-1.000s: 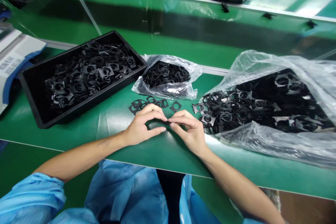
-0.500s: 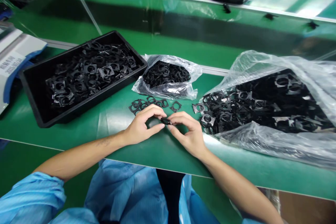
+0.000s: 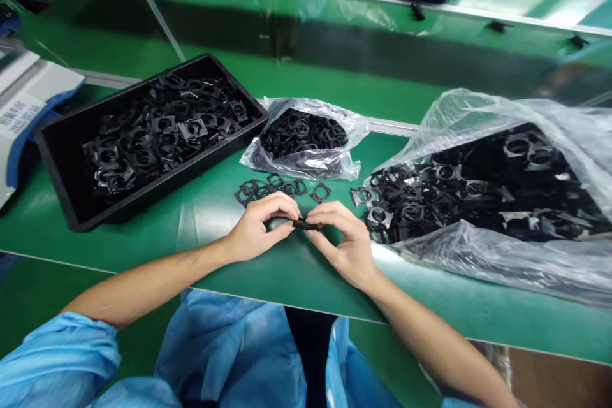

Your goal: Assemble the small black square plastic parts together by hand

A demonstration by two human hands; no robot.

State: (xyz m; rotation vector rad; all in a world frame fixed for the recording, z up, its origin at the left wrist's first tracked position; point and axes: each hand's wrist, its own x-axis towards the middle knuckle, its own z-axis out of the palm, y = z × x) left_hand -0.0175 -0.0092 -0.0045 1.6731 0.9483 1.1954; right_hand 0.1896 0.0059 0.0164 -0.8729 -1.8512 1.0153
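Between my two hands is a small flat black part (image 3: 305, 225), seen nearly edge-on, so its full shape is hidden. My left hand (image 3: 261, 223) pinches its left end between thumb and fingers. The fingers of my right hand (image 3: 342, 236) close on its right end. Just beyond my hands, several black rings (image 3: 261, 189) lie loose on the green table (image 3: 287, 274). One black ring with small tabs (image 3: 320, 192) lies apart, to their right.
A black tray (image 3: 157, 204) of black square-framed parts stands at the left. Behind my hands lies a clear bag (image 3: 306, 167) of black rings. At the right, a large open plastic bag (image 3: 459, 248) spills similar framed parts. A white and blue device (image 3: 29, 102) stands far left.
The black part has turned a little in my fingers and now shows as a longer, thinner strip. My left thumb has drawn slightly left. The bags and tray stay in place.
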